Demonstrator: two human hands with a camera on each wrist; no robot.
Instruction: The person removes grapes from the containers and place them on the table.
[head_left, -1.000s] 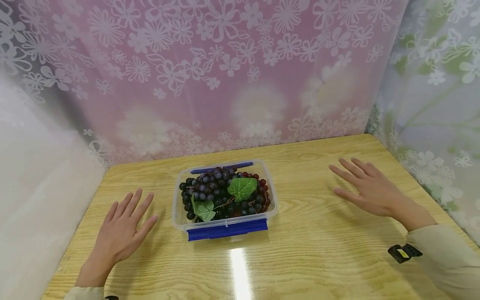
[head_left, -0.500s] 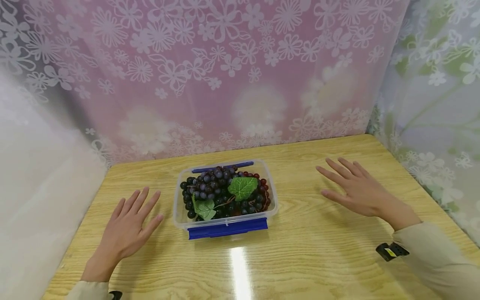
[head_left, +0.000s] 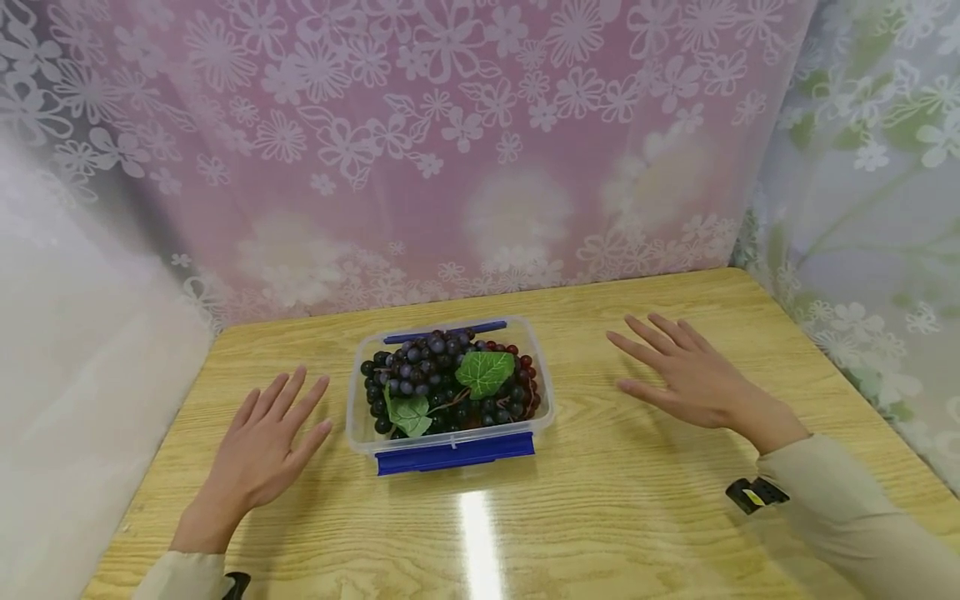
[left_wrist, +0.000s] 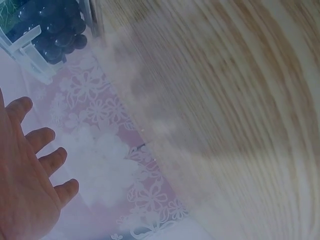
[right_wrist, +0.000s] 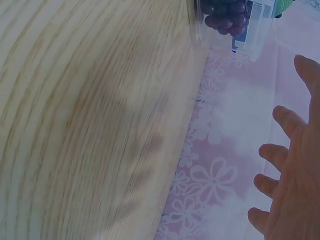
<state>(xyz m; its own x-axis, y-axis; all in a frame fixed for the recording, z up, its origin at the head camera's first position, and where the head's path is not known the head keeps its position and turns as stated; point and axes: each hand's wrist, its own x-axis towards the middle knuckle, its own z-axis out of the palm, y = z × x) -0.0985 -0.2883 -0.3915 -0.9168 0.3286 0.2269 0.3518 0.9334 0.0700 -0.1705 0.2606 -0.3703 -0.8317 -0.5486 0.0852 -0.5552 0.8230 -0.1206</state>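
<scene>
A clear plastic food container (head_left: 546, 400) with blue clip flaps (head_left: 456, 452) sits on the table, its top uncovered. Bunches of dark purple grapes (head_left: 420, 362) fill it, with red grapes (head_left: 528, 379) at the right end and green leaves (head_left: 485, 373) on top. My left hand (head_left: 262, 450) hovers just left of the container, fingers extended and holding nothing. On the other side my right hand (head_left: 686, 379) is held above the table, fingers spread, farther from the container than the left. In both wrist views the container's end shows near the top edge.
The wood-grain table (head_left: 600, 517) reaches back to a pink floral curtain (head_left: 480, 167). A white sheet (head_left: 90, 358) hangs along the left, and a pale floral curtain (head_left: 877, 208) along the right. Dark wrist straps show by the beige sleeves (head_left: 832, 483).
My right hand has moved left toward the container. My left hand has shifted slightly right and forward toward it. The container and grapes have stayed in place.
</scene>
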